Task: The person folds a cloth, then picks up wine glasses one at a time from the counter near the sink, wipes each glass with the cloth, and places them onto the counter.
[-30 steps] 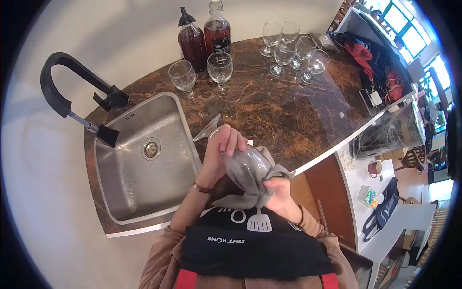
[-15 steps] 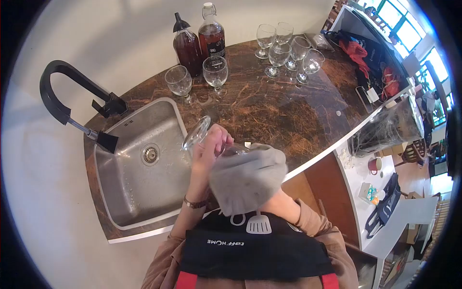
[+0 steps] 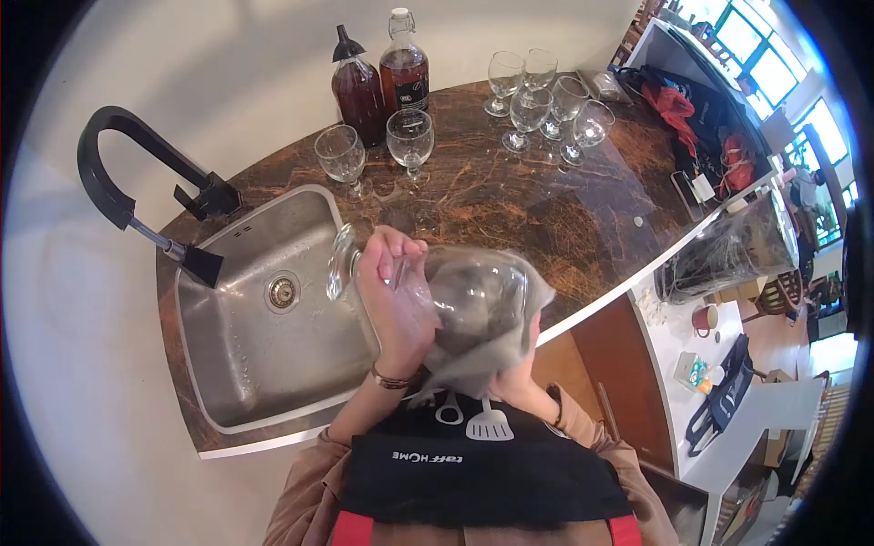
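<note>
A clear stemmed glass (image 3: 480,284) lies on its side in front of my apron, its foot pointing left over the sink edge. My left hand (image 3: 398,296) is closed around the stem, close to the bowl. Against the bowl's lower side and rim rests a grey cloth (image 3: 478,364). My right hand (image 3: 522,375) grips that cloth from below and presses it to the glass; most of its fingers are hidden behind the cloth.
Left is a steel sink (image 3: 264,382) with a black faucet (image 3: 109,164). Two goblets (image 3: 410,138) stand before two bottles (image 3: 403,73) of dark liquid. Several more goblets (image 3: 530,107) are grouped at the back right. A plastic-wrapped bin (image 3: 719,259) stands beyond the counter.
The cloth has slid down and right off the bowl's upper side, so the bowl now shows. My left hand has turned, and the glass's foot has tipped and shifted slightly left.
</note>
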`<state>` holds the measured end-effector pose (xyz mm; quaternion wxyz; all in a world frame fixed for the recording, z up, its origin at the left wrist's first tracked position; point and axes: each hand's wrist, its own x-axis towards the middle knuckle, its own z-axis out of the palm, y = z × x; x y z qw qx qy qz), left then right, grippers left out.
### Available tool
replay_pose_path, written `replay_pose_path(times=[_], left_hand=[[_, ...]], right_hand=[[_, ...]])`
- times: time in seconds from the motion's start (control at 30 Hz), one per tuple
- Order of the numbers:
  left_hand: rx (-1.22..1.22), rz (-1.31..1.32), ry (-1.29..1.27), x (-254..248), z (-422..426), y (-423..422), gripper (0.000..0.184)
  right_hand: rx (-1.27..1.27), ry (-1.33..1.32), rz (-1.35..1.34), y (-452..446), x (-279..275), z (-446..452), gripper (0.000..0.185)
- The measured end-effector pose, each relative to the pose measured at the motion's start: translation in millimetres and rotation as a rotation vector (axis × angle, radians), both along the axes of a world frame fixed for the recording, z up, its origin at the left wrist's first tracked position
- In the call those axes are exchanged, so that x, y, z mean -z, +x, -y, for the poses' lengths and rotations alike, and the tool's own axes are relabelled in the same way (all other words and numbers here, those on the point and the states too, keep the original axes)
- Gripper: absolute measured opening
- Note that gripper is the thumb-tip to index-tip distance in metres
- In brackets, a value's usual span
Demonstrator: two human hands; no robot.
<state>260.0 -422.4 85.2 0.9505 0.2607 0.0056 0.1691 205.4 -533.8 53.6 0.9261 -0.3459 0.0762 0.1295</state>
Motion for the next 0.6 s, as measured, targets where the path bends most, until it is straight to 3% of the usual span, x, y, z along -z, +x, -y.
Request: replay_pose_path(times=[0.03, 0.17, 0.23, 0.27, 0.33, 0.4, 0.47, 0.5, 0.53, 0.6], left_hand=[[-0.155, -0.045, 0.008, -2, 6, -1, 0.030], [-0.295, 0.072, 0.215, 17, 22, -11, 0.031], [-0.550, 0.320, 0.576, 28, 28, -15, 0.030], [-0.546, 0.317, 0.578, 34, 25, -18, 0.030], [-0.640, 0.435, 1.191, 47, 13, -26, 0.024], [-0.620, 0.452, 1.329, 60, 2, -29, 0.021], [-0.544, 0.780, 1.500, 79, -8, -22, 0.043], [-0.631, 0.833, 1.491, 86, -9, -17, 0.058], [-0.628, 0.830, 1.492, 92, -10, -20, 0.058], [-0.450, 0.082, 1.512, 79, -11, -28, 0.053]], right_hand=[[-0.019, 0.026, 0.039, -1, 3, 0, 0.067], [0.035, -0.007, 0.115, -1, 27, -7, 0.072], [0.062, -0.053, 0.113, 4, 18, -6, 0.072], [0.067, -0.065, 0.071, 11, -6, -6, 0.071], [0.075, -0.076, 0.027, 25, -20, 0, 0.070], [-0.037, 0.250, -0.025, 35, -14, 16, 0.067], [-0.096, 0.325, 0.034, 40, -9, 23, 0.066], [-0.088, 0.198, 0.052, 41, -8, 23, 0.064], [-0.081, 0.071, 0.069, 41, -8, 24, 0.063], [-0.085, 0.120, 0.043, 42, -6, 25, 0.063]])
